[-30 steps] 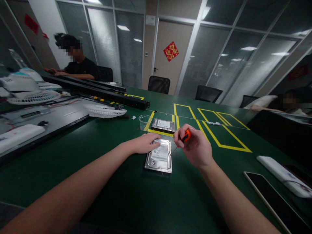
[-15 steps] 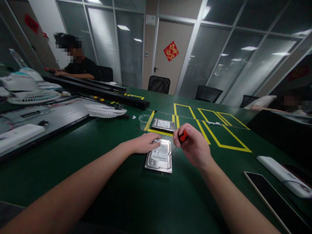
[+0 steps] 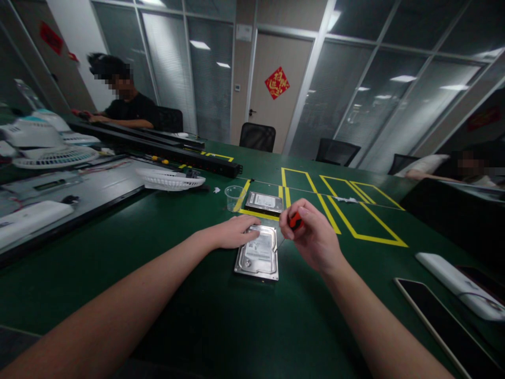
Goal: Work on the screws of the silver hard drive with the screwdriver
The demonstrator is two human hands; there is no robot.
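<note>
On green tbl (image 3: pixel 221 321), approx. mid-view & right in front of the person, near HDD (image 3: pixel 260 258) lies flat, label side up, silver casing, long sides running away from viewer. L hand (image 3: pixel 235 232) comes in from the L, open, laid over the HDD's far L corner: thumb on the top face, other fingers stretched out by the far end. R hand (image 3: pixel 317 234) is closed round a screwdriver (image 3: pixel 295 220), handle orange-red w/ black, partly hidden by the fingers; thin shaft slants down & L to the HDD's R edge, tho can't tell if the tip touches. Just beyond, 2nd HDD (image 3: pixel 263 202) lies label up within a yellow tape (image 3: pixel 260 215) outline; clear plastic cup (image 3: pixel 234 199) stands upright just L of it, apart from both hands. More tape boxes mark the tbl further R. Over on L side: white fan grille (image 3: pixel 173 181) at the edge of a big grey panel (image 3: pixel 106 184), long black bars (image 3: pixel 189 158) behind. Near R edge, a dark-screened phone (image 3: pixel 437 321) lies next to a long white device (image 3: pixel 460 284), type unclear. Co-worker (image 3: pixel 134 109) in a black top sits far L across the tbl, hands near something red; another person (image 3: pixel 424 167) is partly visible far R.
</note>
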